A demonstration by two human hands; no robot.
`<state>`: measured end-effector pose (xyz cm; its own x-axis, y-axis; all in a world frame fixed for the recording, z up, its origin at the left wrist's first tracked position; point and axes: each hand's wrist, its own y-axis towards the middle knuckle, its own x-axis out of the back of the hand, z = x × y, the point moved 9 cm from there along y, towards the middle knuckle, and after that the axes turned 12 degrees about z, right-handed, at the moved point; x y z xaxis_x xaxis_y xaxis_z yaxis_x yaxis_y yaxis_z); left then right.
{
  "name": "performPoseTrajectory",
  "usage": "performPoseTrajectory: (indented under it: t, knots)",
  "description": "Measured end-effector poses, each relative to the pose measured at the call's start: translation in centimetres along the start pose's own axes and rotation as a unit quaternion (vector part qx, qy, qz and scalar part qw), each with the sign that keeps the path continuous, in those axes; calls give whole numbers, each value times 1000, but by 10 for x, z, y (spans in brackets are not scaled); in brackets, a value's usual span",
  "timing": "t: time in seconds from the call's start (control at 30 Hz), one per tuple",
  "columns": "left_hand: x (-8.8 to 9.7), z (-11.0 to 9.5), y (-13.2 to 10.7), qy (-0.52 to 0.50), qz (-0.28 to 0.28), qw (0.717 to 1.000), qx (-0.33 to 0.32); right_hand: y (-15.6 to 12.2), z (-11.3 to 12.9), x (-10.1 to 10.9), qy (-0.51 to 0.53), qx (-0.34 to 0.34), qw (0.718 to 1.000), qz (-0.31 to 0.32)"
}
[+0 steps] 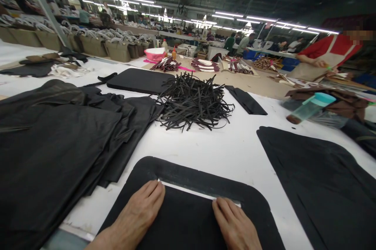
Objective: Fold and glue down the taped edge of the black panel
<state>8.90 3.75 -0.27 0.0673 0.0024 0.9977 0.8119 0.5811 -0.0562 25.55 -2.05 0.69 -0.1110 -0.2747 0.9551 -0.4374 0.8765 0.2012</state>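
A black foam pad [205, 181] with rounded corners lies on the white table [223, 148] right in front of me. On it rests a black fabric piece [188, 218] whose far edge shows a thin pale strip [190, 191]. My left hand [138, 214] lies flat on the fabric with its fingers stretched to the strip's left end. My right hand [235, 224] lies flat too, fingertips at the strip's right end. Neither hand grips anything.
A thick stack of black fabric [49, 144] fills the left. A pile of black strips [194, 103] sits mid-table, another black pad [138, 80] behind it, black sheet [320, 183] at right. A teal-capped bottle [311, 107] lies tipped. A person in red [326, 56] works far right.
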Motion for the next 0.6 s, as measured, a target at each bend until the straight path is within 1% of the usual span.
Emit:
performPoseTrajectory:
  t: [0.13, 0.3, 0.37, 0.47, 0.5, 0.53, 0.6]
  knots:
    - [4, 11, -9, -3, -33, 999, -5, 1, 1, 2, -4, -16, 1000, -5]
    - [-5, 25, -11, -31, -67, 997, 10, -1, -5, -1, 14, -53, 998, -12]
    - [-3, 36, -13, -82, -92, 992, 38, 0, -8, -2, 13, -81, 997, -5]
    - [4, 57, -14, -195, -121, 968, 99, 12, -3, 0, 30, -103, 994, 8]
    - [6, 61, -11, -226, -119, 961, 108, 21, 2, 2, 47, -105, 993, 10]
    - [8, 62, -6, -250, -103, 957, 107, 30, 7, 5, 71, -109, 991, 9]
    - [7, 59, 8, -283, -52, 954, 88, 54, 18, 9, 127, -110, 986, 12]
